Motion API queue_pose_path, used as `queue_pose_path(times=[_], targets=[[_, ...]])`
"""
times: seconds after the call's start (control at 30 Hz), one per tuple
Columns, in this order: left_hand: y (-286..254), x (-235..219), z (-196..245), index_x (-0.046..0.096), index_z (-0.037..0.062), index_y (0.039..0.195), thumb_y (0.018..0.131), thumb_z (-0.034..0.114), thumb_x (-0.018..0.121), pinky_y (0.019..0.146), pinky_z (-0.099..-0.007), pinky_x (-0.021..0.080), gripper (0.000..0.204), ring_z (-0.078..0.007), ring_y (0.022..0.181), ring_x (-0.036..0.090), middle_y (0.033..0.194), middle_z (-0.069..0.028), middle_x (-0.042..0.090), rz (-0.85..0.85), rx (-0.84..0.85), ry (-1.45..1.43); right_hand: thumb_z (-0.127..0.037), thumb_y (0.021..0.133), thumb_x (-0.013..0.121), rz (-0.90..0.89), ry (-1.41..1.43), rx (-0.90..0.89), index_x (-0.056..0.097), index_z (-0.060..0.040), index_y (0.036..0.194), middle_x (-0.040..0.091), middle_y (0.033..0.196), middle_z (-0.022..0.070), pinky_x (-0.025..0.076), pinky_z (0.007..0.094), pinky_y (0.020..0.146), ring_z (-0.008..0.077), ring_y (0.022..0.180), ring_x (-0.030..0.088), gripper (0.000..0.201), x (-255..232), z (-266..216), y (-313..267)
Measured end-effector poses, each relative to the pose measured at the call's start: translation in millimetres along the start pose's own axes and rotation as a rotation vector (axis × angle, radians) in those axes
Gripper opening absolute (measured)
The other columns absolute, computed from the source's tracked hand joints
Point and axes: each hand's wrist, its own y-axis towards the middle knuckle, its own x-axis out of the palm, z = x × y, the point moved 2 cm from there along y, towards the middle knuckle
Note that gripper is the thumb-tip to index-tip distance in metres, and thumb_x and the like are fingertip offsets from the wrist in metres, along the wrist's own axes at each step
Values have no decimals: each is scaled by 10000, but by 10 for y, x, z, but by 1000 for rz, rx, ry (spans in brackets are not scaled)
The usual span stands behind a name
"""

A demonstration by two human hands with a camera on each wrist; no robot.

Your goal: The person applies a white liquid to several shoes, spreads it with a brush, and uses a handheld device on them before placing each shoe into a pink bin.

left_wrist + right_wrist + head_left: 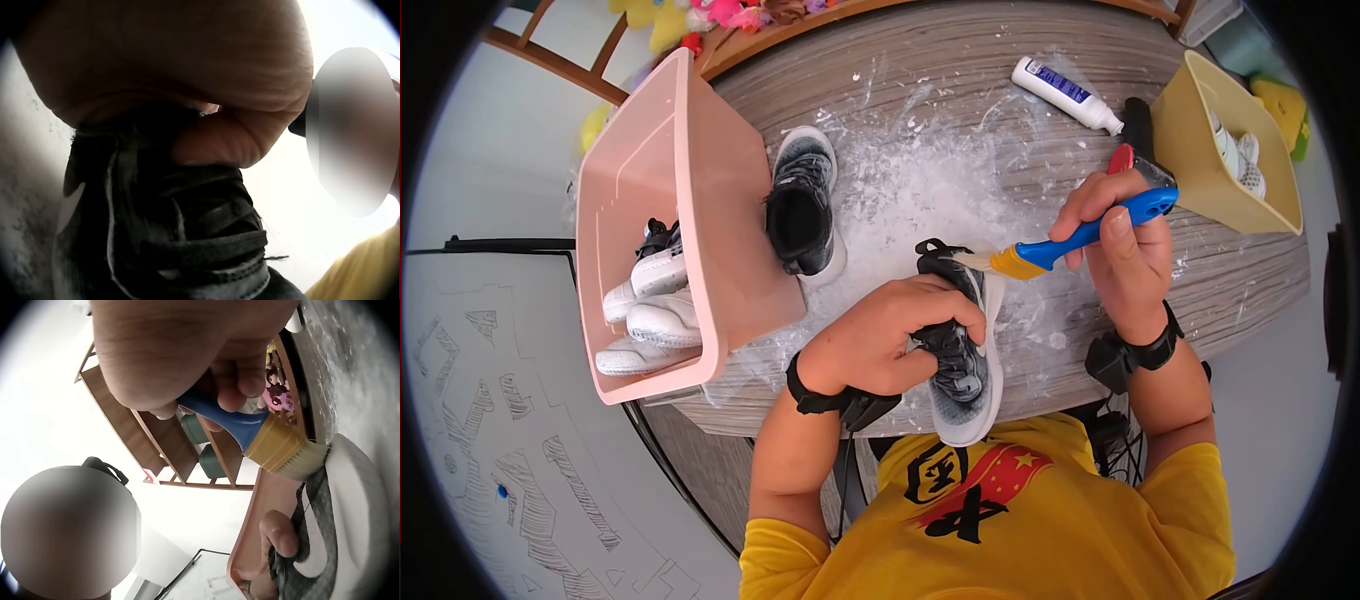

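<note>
Sneaker (962,345) gripped round the laces by left hand (890,340) at the desk (1000,100) edge, right hand (1122,240) clenched on blue brush (1060,245), bristles at the heel. Mid-clean probably, hard to judge how dirty. Second shoe (802,200) waiting beside pink bin (720,250), white powder everywhere; wrists bent inward.

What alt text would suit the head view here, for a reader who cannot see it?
A person's left hand grips a grey and black sneaker on a powder-dusted wooden table while the right hand holds a blue-handled brush with its bristles at the shoe. A second sneaker stands beside a pink bin.
</note>
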Motion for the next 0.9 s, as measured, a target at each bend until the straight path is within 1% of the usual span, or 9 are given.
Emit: queue_pose_path(times=[0.07,0.17,0.3,0.4,0.47,0.6,0.7,0.8,0.9], targets=[[5,27,-2,663,16,942,538,-14,473,689,-343,449,447,-302,769,579,857,-114,665,54,10,1,-279,1023,509,-12,-16,0,528,-37,994,662,878,126,448,235,616,104,660,535,244,4,-3,-13],[7,36,-23,665,17,946,536,-12,477,690,-341,449,452,-302,771,580,851,-114,660,67,33,-19,-260,1024,500,-23,-21,5,521,-38,977,656,859,122,442,229,593,97,632,527,228,3,-21,-15],[-3,26,-16,668,19,950,537,-10,479,699,-335,451,454,-303,778,586,850,-114,659,57,8,-5,-242,1022,491,-15,13,38,509,-40,955,648,835,117,429,217,561,86,589,512,213,6,-13,-32],[-5,27,-20,669,19,948,540,-9,479,706,-330,452,451,-303,785,591,855,-115,659,54,-3,-8,-237,1022,486,-16,15,27,505,-43,948,644,825,117,424,212,550,82,570,505,209,23,-16,-27],[-2,21,-13,669,18,947,541,-9,479,710,-328,453,449,-304,789,593,860,-115,660,43,-19,1,-236,1021,486,-18,29,23,505,-43,947,643,821,118,425,213,549,85,569,507,207,22,-14,-34],[-14,27,-47,672,18,949,540,-14,483,705,-332,451,452,-300,773,586,865,-118,663,59,13,-24,-229,1019,490,-33,85,39,506,-41,945,643,824,116,426,214,545,82,567,507,203,18,0,-37],[-11,31,-52,683,17,943,534,-22,485,695,-337,447,456,-299,751,577,849,-113,674,60,32,-31,-219,1012,501,-74,111,90,515,-33,945,645,807,109,422,208,527,78,558,509,198,37,-12,-47],[7,11,-48,699,20,924,526,-30,487,671,-344,437,453,-300,719,563,832,-107,687,51,67,-32,-211,1002,517,-114,135,201,524,-23,945,650,780,104,422,198,510,73,543,516,197,53,-42,-86],[8,25,-45,709,25,904,521,-34,489,650,-349,426,446,-303,696,549,825,-103,694,53,77,-43,-221,993,532,-120,159,234,528,-18,942,652,748,105,425,193,481,75,514,523,209,71,-43,-101]])
